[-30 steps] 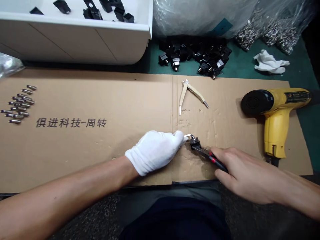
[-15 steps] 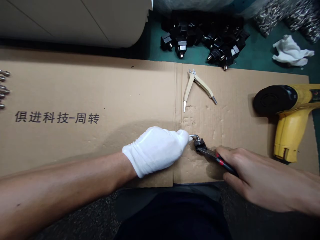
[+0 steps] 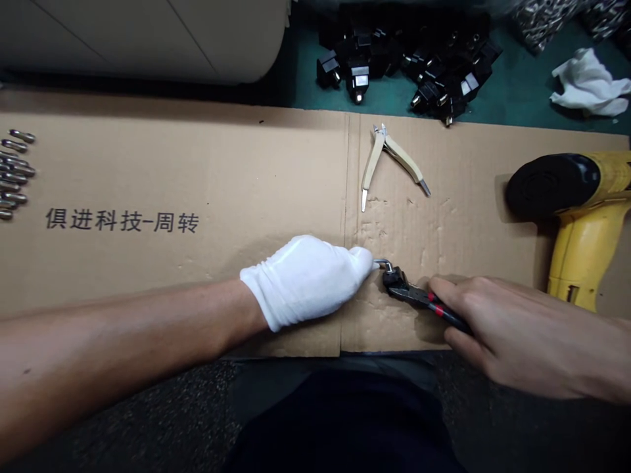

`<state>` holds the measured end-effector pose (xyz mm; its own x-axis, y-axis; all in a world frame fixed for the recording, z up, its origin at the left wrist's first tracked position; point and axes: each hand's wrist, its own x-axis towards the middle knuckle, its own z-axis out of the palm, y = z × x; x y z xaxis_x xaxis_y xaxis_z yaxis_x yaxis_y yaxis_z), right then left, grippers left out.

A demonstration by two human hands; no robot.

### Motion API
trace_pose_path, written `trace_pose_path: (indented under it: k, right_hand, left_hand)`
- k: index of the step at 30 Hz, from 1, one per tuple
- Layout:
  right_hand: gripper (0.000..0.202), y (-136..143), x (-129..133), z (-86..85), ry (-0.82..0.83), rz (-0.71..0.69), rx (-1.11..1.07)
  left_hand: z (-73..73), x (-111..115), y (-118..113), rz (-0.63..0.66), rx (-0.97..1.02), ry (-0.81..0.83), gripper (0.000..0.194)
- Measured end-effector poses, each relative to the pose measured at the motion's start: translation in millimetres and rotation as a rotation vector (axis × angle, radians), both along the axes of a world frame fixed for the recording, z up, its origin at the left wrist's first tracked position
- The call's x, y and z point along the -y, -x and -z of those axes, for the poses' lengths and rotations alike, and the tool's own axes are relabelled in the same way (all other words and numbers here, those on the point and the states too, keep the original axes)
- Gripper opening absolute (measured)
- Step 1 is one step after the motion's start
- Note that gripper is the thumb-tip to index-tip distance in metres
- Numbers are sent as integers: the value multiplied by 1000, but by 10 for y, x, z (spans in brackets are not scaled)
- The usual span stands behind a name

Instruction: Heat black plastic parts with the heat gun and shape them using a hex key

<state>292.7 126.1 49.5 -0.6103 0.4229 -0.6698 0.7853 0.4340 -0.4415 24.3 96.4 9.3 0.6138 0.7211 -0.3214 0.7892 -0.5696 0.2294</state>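
My left hand, in a white glove, is closed around what looks like an L-shaped hex key; only its bent silver end shows past the fingertips. That end meets the top of a small black block. Pliers with black and red handles have their jaws at the block. My bare right hand is wrapped round the plier handles. How the jaws grip the block is partly hidden. Cream-handled cutters lie spread on the cardboard beyond my hands.
A yellow heat gun with a black end lies at the right. Several black parts with metal pins are heaped at the back. A crumpled white cloth and bagged metal pieces sit back right; several metal pins lie far left.
The whole scene sits slightly higher in the view, and more of the metal pins shows at the left. Both hands keep the same hold, with the block between them.
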Motion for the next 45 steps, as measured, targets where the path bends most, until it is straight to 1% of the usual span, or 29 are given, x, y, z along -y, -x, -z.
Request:
trace_pose_path:
  k: [2,5,10,13,16,20,23,27,29,32,35,39,41,45]
  right_hand:
    - [10,-8,6,4,1,17,-11]
    - [9,-13,26,8,-1,1,-9]
    - [14,-10,103,-4,-65,-32,5]
    - [15,12,164,-25,-75,-27,-44]
    - [16,52,230,-48,-35,-8,-99]
    - [20,84,321,-31,-10,41,-145]
    - [22,82,394,23,-72,85,-185]
    - [21,88,517,91,-135,150,-226]
    - [20,102,589,116,-150,192,-238]
    - [19,131,693,154,-151,242,-255]
    - [20,173,775,184,-139,294,-259]
    - [20,257,850,181,-143,357,-305]
    - [19,309,882,165,-134,389,-333]
    - [16,449,943,163,-80,482,-405]
  left_hand:
    - [12,13,0,-1,14,-17,11]
    - [53,45,4,-4,28,-59,12]
    - [153,119,24,-40,73,-204,28]
    - [190,155,52,-57,121,-288,36]
    - [195,184,86,-75,199,-345,37]
    - [150,254,97,-135,290,-331,38]
    - [86,368,44,-234,373,-261,35]
    - [41,597,-110,-496,611,-136,23]
    - [63,712,-195,-602,693,-156,15]
    - [123,838,-311,-706,720,-249,14]
    - [159,894,-406,-807,737,-261,17]
    - [160,909,-486,-931,798,-240,18]
    - [156,914,-502,-977,798,-251,19]
    - [148,920,-524,-1037,810,-206,23]
